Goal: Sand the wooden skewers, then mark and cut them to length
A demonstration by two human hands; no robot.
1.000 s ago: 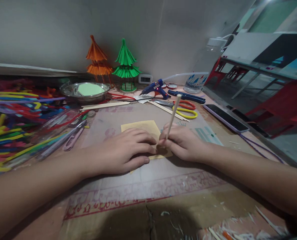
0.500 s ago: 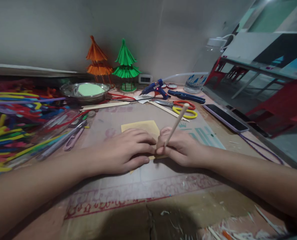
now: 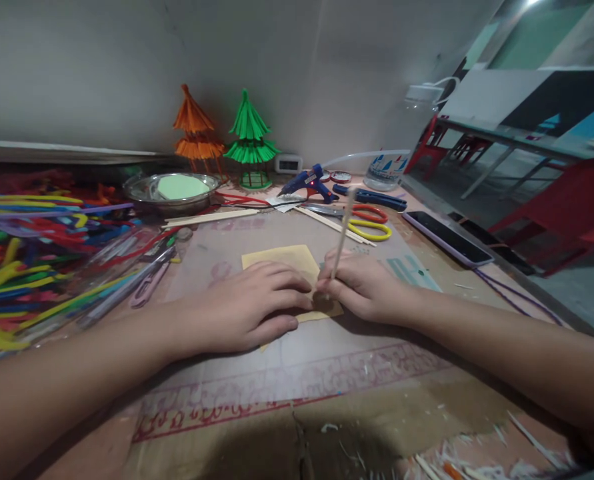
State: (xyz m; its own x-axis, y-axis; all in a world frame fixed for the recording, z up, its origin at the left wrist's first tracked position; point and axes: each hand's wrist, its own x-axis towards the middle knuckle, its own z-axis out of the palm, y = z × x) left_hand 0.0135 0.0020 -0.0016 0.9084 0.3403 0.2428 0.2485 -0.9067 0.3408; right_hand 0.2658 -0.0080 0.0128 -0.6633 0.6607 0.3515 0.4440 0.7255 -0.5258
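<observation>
My left hand (image 3: 267, 300) lies palm down, fingers stretched, across the left part of a yellow paper sheet (image 3: 297, 257). Pinched in my right hand (image 3: 359, 283) is a thin pale stick (image 3: 344, 233) that looks wooden, held nearly upright. Its lower end is hidden by my fingers, so I cannot tell whether it is a pencil. That hand is over the sheet's right edge, close to the fingertips of the left. Beneath the paper is a translucent plastic sheet (image 3: 277, 370) with printed markings.
Behind are a blue glue gun (image 3: 307, 181), scissors (image 3: 369, 229), blue-handled pliers (image 3: 371, 197) and wooden sticks (image 3: 217, 217). Coloured pipe cleaners (image 3: 37, 267) crowd the left. A metal bowl (image 3: 171, 203), orange (image 3: 194, 127) and green (image 3: 249, 127) tiered models, a bottle (image 3: 384, 170) and phone (image 3: 447, 238) surround the work area.
My right hand has risen slightly off the paper, and the stick is now more upright. The left hand stays on the paper. The view has tilted a little.
</observation>
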